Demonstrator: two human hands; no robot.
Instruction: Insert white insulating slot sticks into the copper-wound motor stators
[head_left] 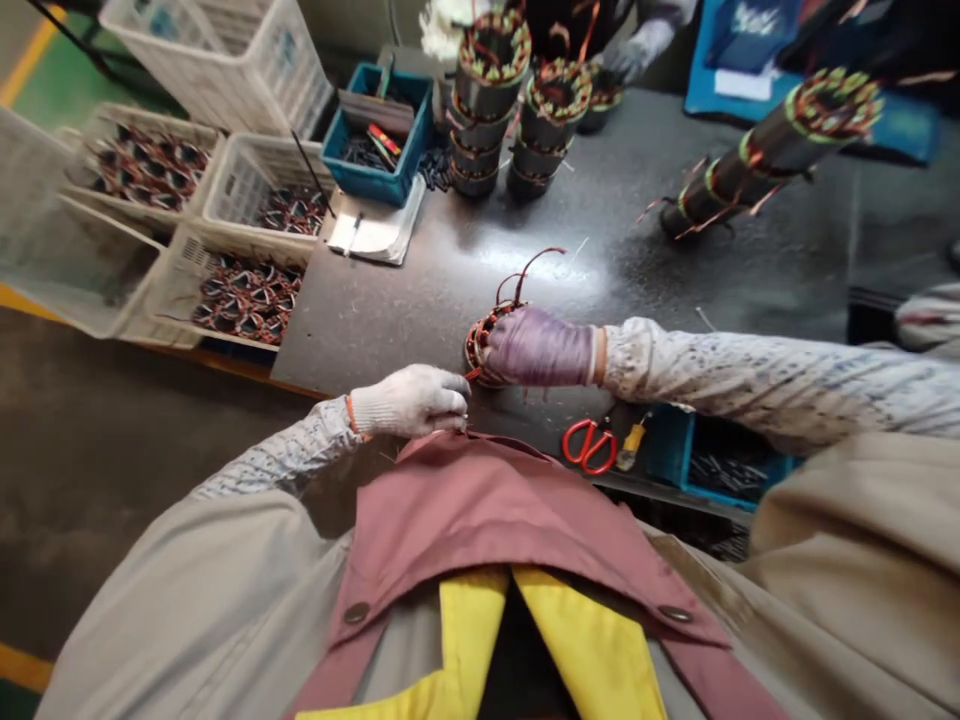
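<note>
A motor stator [478,340] with copper-red windings lies on the dark bench near its front edge. My right hand [546,347], in a purple glove, is closed over its right side and hides much of it. Thin lead wires [531,268] curve up from its far side. My left hand [418,400], in a white glove, is at the stator's near left with fingers curled together. A short reddish lead [473,374] runs from the stator to those fingertips, which seem to pinch it. Red-handled scissors [589,446] and a yellow-handled screwdriver [631,446] lie to the right.
Stacked stators [480,140] stand at the back, and another leaning stack [757,165] is at right. Crates of wound parts [247,300] fill the left. A blue bin [409,180] and notebook [379,225] sit nearby. A co-worker's gloved hand [634,55] is across the bench.
</note>
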